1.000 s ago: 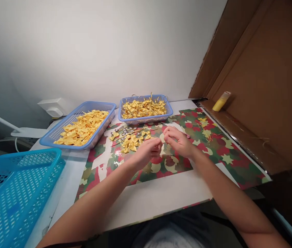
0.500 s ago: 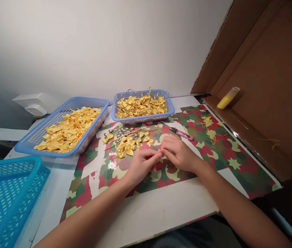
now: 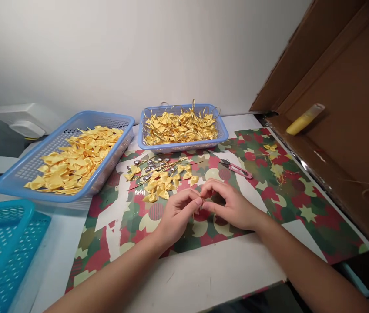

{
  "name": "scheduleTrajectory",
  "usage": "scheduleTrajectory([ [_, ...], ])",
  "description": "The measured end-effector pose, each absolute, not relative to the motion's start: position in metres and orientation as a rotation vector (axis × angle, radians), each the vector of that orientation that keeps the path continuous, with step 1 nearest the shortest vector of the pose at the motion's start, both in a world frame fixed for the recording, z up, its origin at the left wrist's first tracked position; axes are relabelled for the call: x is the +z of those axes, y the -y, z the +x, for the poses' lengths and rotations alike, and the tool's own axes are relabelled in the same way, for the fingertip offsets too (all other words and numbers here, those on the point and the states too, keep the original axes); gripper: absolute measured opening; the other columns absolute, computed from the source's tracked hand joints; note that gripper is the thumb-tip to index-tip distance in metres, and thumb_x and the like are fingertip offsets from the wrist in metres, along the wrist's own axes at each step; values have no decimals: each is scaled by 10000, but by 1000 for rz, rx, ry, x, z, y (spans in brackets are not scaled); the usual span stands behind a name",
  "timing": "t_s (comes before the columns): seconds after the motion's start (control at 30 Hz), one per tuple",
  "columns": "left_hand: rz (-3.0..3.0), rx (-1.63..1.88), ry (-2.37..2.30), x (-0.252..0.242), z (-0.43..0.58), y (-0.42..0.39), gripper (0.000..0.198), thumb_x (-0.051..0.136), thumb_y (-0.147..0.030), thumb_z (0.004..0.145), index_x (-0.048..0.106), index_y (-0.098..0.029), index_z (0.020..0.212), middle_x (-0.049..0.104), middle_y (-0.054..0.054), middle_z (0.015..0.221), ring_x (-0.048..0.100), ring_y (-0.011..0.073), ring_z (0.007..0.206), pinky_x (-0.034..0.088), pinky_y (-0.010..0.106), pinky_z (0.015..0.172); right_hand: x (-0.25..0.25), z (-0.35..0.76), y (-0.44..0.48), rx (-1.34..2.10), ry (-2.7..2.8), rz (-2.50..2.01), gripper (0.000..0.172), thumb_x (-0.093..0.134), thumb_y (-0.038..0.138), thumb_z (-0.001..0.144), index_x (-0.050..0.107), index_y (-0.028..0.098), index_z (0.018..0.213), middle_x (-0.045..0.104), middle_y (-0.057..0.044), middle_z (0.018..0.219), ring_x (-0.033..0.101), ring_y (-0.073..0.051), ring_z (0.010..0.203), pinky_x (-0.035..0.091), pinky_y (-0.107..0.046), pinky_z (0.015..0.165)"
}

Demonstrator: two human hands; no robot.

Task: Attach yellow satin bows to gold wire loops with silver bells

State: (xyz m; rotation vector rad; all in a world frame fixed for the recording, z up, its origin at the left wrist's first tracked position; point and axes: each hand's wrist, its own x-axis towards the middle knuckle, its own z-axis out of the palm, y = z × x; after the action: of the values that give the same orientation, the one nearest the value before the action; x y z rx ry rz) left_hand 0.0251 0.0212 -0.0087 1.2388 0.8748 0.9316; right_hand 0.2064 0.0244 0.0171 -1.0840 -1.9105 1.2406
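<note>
My left hand (image 3: 181, 213) and my right hand (image 3: 228, 204) meet over the patterned sheet (image 3: 158, 228), fingertips almost touching. Both are closed in a pinch. Whatever lies between the fingertips is mostly hidden; only a thin, pale strand-like bit shows there. Just beyond my left hand is a loose group of yellow ribbon bows (image 3: 161, 184). Silver round bells or beads (image 3: 150, 165) on gold cords lie behind these bows. Thread snips with a pink handle (image 3: 236, 168) rest beyond my right hand, blades toward the left.
A blue basket of yellow bows (image 3: 88, 195) stands at left; another blue basket (image 3: 184, 147) at the back holds bows with gold cords. A turquoise basket (image 3: 24, 243) is at near left. Cardboard (image 3: 334, 108) walls the right side, with a yellow-filled tube (image 3: 305, 119) by it.
The view has shifted slightly, so the baskets sit a little differently in it. My right fingers have risen into a more arched pinch; both hands remain together at the same spot.
</note>
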Motion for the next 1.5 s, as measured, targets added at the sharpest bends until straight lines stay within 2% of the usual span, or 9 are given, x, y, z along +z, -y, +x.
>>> scheduleTrajectory([
  [0.23,1278,907,-899,-7,27,-17,300,550,-362,882,521,-193,637,520,-8,641,469,138,624,389,263,607,16,203,-23,1226,1947,-1052,182,573,195,917,487,210,758,546,-10,824,519,-154,798,432,-273,688],
  [0.43,1441,994,-1011,-7,27,-17,295,490,-263,899,484,-199,612,566,35,780,520,175,791,402,303,753,16,202,-21,842,2095,-1030,206,544,211,938,457,215,751,556,-2,754,499,-171,760,377,-331,733],
  [0.57,1508,969,-1002,-8,26,-17,302,446,-258,915,464,-202,619,553,40,773,500,178,771,393,308,735,16,204,-21,679,2153,-1063,186,529,223,953,463,217,779,591,-1,776,511,-175,768,338,-346,753],
  [0.8,1563,937,-939,-9,26,-16,328,393,-279,929,427,-199,613,499,32,748,451,168,720,374,298,681,19,205,-19,900,2051,-1123,159,533,180,940,476,219,796,575,5,812,529,-166,808,360,-341,801],
  [1.0,1505,923,-833,-10,24,-16,310,386,-236,921,371,-192,614,447,14,754,402,151,696,335,286,646,22,202,-19,1042,1981,-1127,162,505,155,928,476,210,778,548,-1,800,500,-159,784,383,-312,748],
  [1.23,1291,843,-742,-11,23,-19,263,375,-206,886,341,-189,626,406,12,812,359,162,744,299,300,668,21,200,-19,1117,1931,-1134,165,524,160,921,482,207,768,552,6,798,500,-149,781,383,-296,736],
  [1.5,1082,783,-691,-12,24,-21,298,424,-297,867,336,-185,606,371,19,838,334,175,764,301,311,700,17,198,-17,1105,1894,-1115,178,523,149,912,459,209,757,551,16,779,507,-147,775,375,-308,765],
])
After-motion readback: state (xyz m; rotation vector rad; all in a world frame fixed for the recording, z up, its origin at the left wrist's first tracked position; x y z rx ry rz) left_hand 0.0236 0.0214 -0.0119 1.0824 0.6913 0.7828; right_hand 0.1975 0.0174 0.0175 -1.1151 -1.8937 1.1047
